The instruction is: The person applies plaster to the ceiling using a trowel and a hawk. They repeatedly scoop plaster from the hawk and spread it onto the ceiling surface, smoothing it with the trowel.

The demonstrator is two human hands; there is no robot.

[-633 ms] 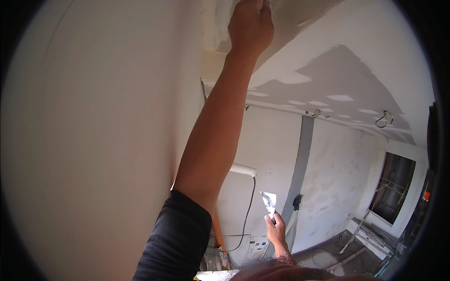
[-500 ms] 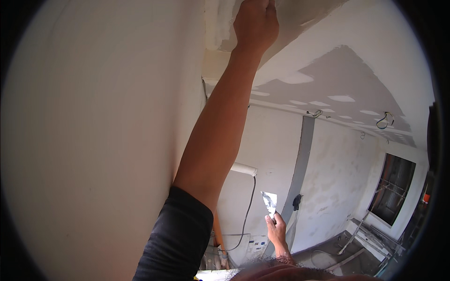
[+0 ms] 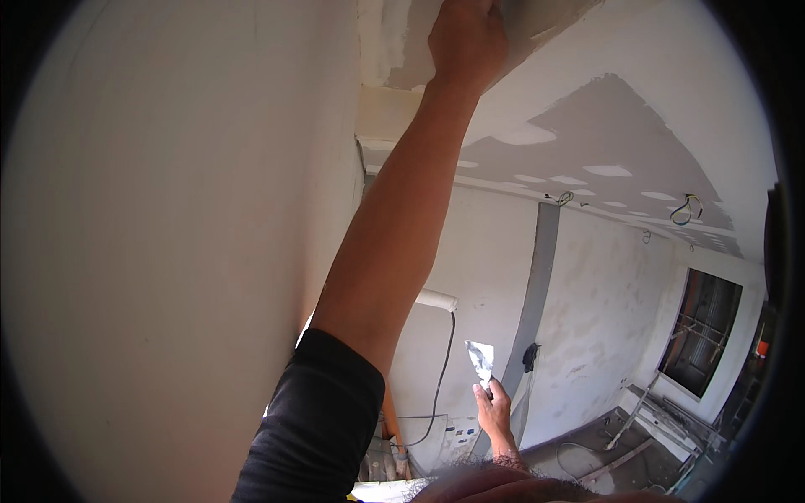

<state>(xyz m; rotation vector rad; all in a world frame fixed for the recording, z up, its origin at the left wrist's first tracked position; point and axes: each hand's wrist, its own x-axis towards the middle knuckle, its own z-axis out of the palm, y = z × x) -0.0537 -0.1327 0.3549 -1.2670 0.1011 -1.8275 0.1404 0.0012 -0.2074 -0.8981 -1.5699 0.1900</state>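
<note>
The right hand (image 3: 496,412) lies before the grey strip (image 3: 537,260), fingers clamped on a scraper (image 3: 480,355); the left hand (image 3: 470,46) is above it, fingers too hidden to judge.

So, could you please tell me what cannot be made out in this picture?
In the head view:
- Left hand: the finger ends and anything they hold, cut off by the top edge.
- Putty knife: its lower end, mostly hidden by the right hand.
- Orange object at far right: too small and dim to identify.
</note>
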